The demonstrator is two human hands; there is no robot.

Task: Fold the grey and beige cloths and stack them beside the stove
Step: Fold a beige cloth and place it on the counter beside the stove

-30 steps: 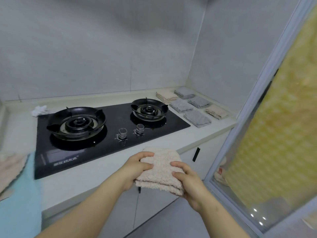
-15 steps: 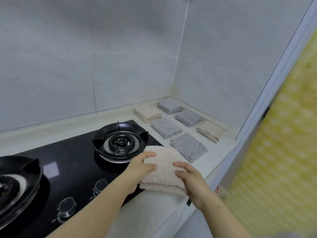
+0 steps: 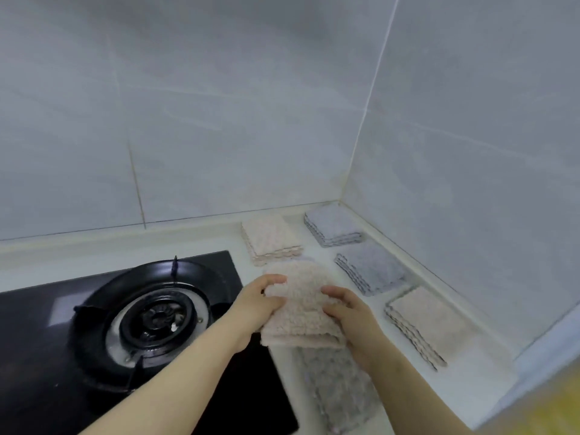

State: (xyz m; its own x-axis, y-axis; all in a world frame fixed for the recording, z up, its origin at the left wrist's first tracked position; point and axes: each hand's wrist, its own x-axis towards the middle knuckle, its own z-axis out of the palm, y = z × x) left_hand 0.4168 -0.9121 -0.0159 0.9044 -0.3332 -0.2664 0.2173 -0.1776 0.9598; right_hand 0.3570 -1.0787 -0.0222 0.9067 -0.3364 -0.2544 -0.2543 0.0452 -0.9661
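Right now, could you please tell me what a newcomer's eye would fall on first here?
First, the folded beige cloth at the centre, gripped at its sides by the left hand and the right hand. Then the black stove burner to the left, and folded grey and beige piles laid out on the white counter to the right.

Soft, even, dimmish light; slight motion blur, wide-angle bending at edges.

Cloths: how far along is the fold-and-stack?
Done: folded grey piles and beige piles lie on the counter right of the stove. In hand: left hand and right hand grip a folded beige cloth above them. Left: setting it down; no unfolded cloths are in view.
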